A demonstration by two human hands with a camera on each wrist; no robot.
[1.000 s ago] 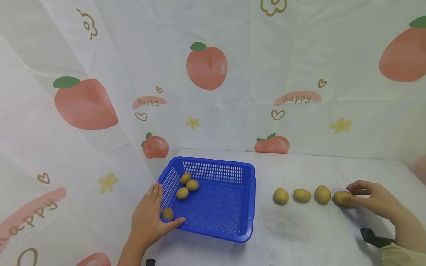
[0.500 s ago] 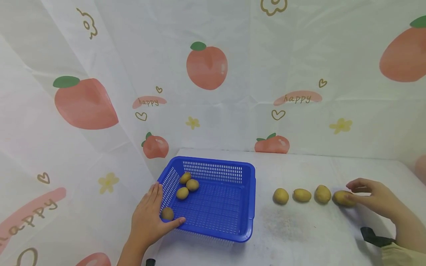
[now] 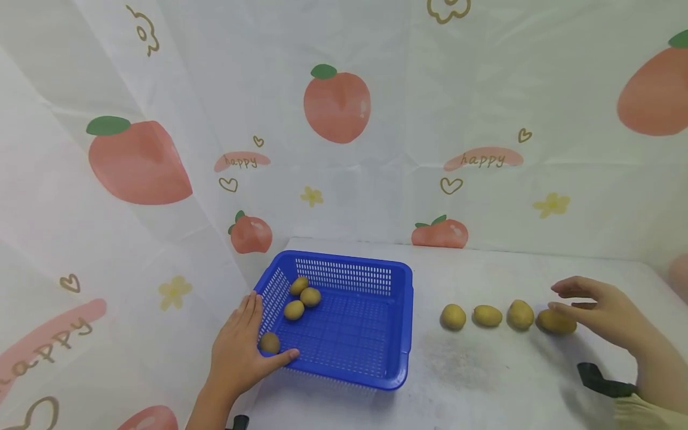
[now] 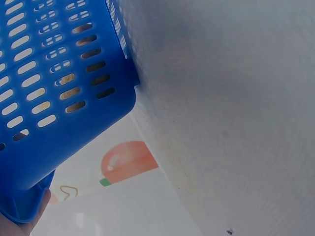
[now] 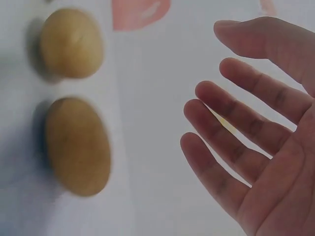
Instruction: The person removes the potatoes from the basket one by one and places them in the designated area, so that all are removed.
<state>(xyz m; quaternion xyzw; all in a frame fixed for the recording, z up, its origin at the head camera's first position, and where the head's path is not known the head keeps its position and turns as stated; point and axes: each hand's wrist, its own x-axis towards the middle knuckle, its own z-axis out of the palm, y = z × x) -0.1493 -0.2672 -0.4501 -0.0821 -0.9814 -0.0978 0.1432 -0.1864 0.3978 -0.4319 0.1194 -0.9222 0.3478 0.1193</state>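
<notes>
The blue basket (image 3: 396, 322) is touched at its rim by the spread left hand (image 3: 239, 349), while the right hand (image 3: 608, 310) is spread near the rightmost potato (image 3: 556, 323).

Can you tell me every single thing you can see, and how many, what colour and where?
basket: 1, blue, on the table
potatoes: 4, yellow-brown, inside the basket along its left side
other potatoes: 4, yellow-brown, in a row right of the basket
table: 1, white, under everything
smudge: 1, grey, on the table below the row
wall covering: sheets not countable, white with red fruit prints, behind and left
small pieces: 2, black, one near each wrist
sleeve: 1, beige, right arm
left hand: 1, on the basket's near left corner
right hand: 1, by the row's right end, holding nothing
</notes>
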